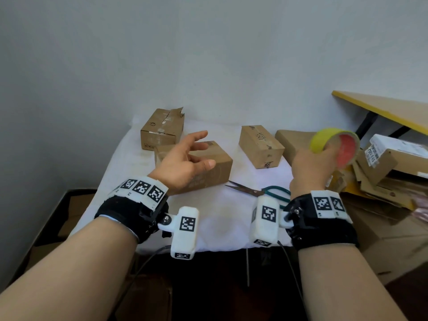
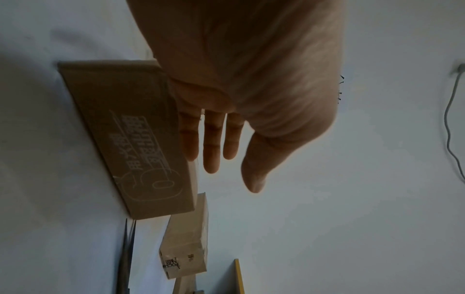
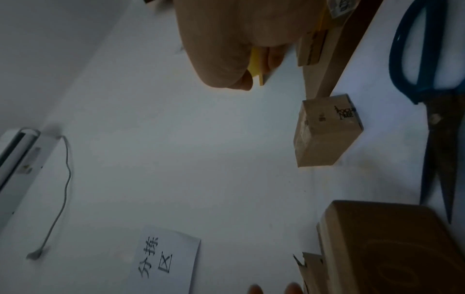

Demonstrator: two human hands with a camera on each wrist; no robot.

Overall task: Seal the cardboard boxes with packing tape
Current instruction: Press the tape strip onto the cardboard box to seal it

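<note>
The right hand [image 1: 308,167] grips the yellow tape roll [image 1: 333,144]; the left hand [image 1: 183,163] hovers, fingers spread, above the near box [image 1: 217,167].

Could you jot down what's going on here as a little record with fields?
Left hand: open, raised above the near box, holding nothing
Right hand: grips the tape roll, lifted off the table
Scissors: lying on the white cloth, near the right wrist
Far left box: top flap torn, sticking up
</note>
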